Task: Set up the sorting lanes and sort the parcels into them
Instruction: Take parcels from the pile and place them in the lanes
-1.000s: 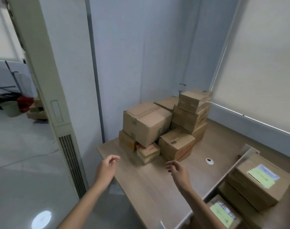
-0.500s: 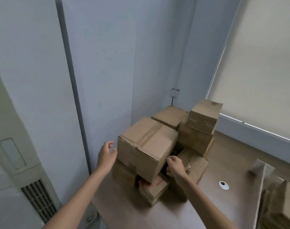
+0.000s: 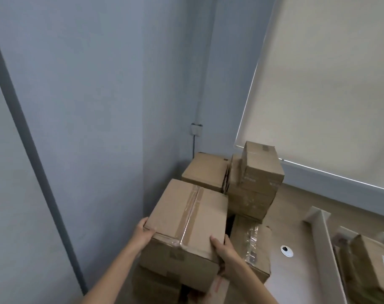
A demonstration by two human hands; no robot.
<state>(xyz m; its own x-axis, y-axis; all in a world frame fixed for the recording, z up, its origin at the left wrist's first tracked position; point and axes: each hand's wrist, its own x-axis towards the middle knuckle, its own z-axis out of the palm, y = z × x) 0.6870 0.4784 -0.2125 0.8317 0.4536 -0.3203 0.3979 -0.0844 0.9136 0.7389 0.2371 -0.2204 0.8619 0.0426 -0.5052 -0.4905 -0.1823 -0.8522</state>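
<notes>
A large taped cardboard box (image 3: 186,218) sits on top of smaller parcels at the near left corner of the wooden table (image 3: 296,207). My left hand (image 3: 144,232) grips its near left edge. My right hand (image 3: 222,249) grips its near right corner, thumb on the top face. Behind it lie a flat box (image 3: 205,171) and a stack of small boxes (image 3: 257,172). Another taped box (image 3: 251,244) lies just right of my right hand. A grey lane divider (image 3: 323,244) runs along the table at the right.
The blue-grey wall stands close on the left and behind the pile. A window blind (image 3: 329,84) covers the right. A white cable grommet (image 3: 286,251) sits in the tabletop. Labelled parcels (image 3: 370,260) lie beyond the divider at the far right.
I have come closer to the pile. Both hands moved from hovering beside the large box to gripping its near edge and corner.
</notes>
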